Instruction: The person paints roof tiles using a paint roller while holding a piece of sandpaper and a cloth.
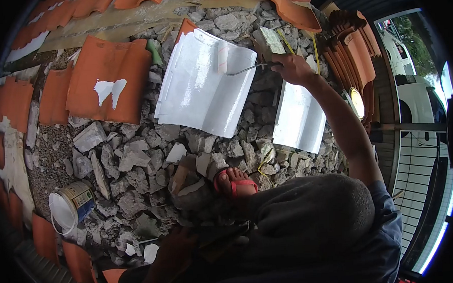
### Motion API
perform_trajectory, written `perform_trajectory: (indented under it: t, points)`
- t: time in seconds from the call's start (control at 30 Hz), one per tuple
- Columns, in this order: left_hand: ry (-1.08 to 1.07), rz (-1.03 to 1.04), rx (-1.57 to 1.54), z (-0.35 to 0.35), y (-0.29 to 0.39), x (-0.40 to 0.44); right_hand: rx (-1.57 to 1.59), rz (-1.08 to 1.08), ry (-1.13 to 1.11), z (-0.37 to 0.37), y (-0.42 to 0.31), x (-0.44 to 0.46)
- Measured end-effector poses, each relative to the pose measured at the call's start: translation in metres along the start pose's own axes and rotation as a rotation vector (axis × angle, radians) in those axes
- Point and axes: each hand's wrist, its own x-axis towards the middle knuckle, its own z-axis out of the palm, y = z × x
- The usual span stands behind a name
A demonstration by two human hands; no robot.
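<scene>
My right hand is closed around the handle of a paint roller. The white roller sleeve rests on a wavy roof tile coated in glossy white, with bare orange at its upper left corner. Beneath my right forearm lies a second white-coated tile. To the left is an orange tile with a white paint patch. Low in the view, my left hand is in deep shadow, closed at the edge of a dark, flat object whose kind I cannot make out.
Broken concrete rubble covers the ground around my sandalled foot. A paint bucket lies tipped at the left. Stacked orange tiles stand at the right, near an open can. A yellow strap winds through the rubble.
</scene>
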Motion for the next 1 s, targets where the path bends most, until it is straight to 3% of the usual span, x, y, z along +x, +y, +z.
perform_trajectory:
  t: [0.03,0.13,0.17,0.3,0.47,0.73,0.83,0.9,1.0]
  points:
    - [0.013,0.008,-0.026,0.0,-0.001,0.0,0.079,-0.127,0.095,0.004,-0.006,0.008]
    - [0.021,-0.021,-0.005,0.0,-0.008,0.0,0.129,-0.113,0.026,0.006,-0.017,0.045]
    - [0.022,-0.031,-0.004,-0.001,-0.009,-0.001,0.154,-0.215,0.122,0.011,-0.017,0.053]
    - [0.025,-0.054,-0.011,-0.003,-0.01,-0.003,0.28,-0.069,0.004,0.002,-0.037,0.07]
    - [0.007,-0.033,-0.035,0.001,-0.009,-0.004,0.269,-0.102,0.058,0.016,-0.004,0.054]
    - [-0.083,-0.03,-0.011,0.004,-0.006,0.004,0.233,-0.104,0.025,0.001,-0.028,0.074]
    - [0.014,0.052,0.002,0.006,-0.012,0.003,0.241,-0.124,0.041,-0.001,-0.021,0.065]
    - [0.013,0.008,0.002,0.001,-0.009,0.002,0.217,-0.208,0.084,0.003,-0.021,0.064]
    - [-0.009,-0.025,-0.013,0.006,-0.008,0.001,0.195,-0.171,0.144,0.004,-0.03,0.066]
